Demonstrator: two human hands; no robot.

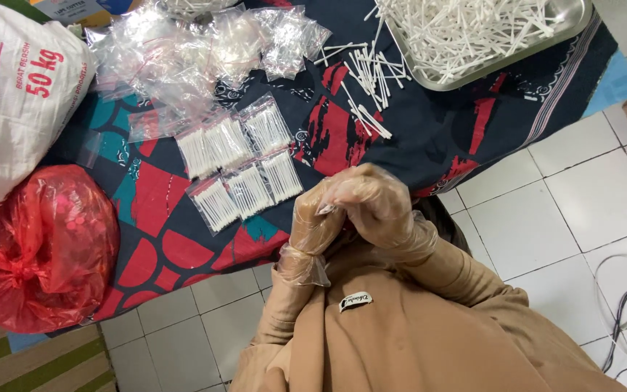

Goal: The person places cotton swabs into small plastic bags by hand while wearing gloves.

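Both my hands wear thin clear plastic gloves and meet close to my chest. My left hand (pixel 312 221) and my right hand (pixel 375 199) pinch a small clear packet (pixel 326 209) between them; its contents are hidden by my fingers. Just beyond them, several filled packets of white cotton swabs (pixel 237 163) lie in rows on a dark patterned cloth (pixel 415 138). Loose swabs (pixel 368 80) lie scattered farther off, in front of a metal tray (pixel 567 29) heaped with more swabs.
A pile of empty clear plastic bags (pixel 183 51) sits at the far left of the cloth. A large white woven sack (pixel 9 94) and a tied red plastic bag (pixel 38 247) stand at the left. White floor tiles and cables (pixel 625 305) lie to the right.
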